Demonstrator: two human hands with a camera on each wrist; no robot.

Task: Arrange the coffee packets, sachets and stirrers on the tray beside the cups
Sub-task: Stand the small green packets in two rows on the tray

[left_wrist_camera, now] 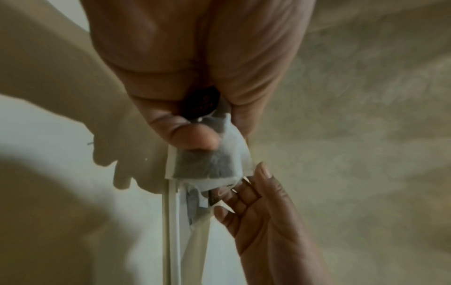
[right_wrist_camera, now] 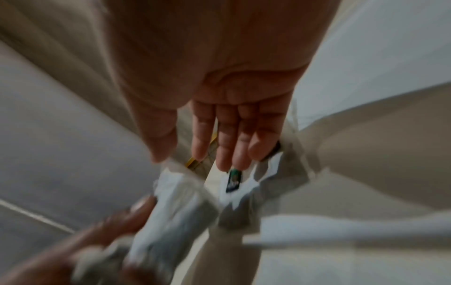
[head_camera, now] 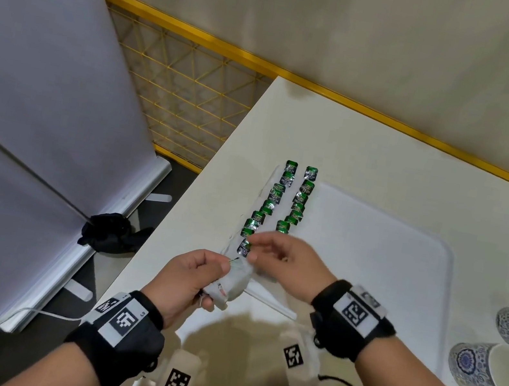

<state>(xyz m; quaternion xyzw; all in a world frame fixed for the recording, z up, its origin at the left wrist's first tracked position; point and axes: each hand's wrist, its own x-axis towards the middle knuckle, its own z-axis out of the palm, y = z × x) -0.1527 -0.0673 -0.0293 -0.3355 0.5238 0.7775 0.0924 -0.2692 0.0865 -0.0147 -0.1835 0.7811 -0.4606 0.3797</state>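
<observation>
**Tea bags at the near corner of the tray**

The left hand [head_camera: 194,275] is gripping a small bunch of white tea bags [head_camera: 231,285], fingers curled round them, just over the near left corner of the white tray [head_camera: 405,253]. The right hand [head_camera: 285,259] is reaching in beside it, fingers loosely extended and touching the bunch's top. Two rows of green-tagged sachets [head_camera: 281,204] are lying along the tray's left edge. Blue patterned cups [head_camera: 487,366] are sitting at the tray's right.

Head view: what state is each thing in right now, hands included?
Left hand: grips a bunch of tea bags.
Right hand: fingers extended, reaching to the bunch.
Green-tagged tea bags: laid flat in two rows on the tray.
Cups: lying tipped beside the tray.
</observation>
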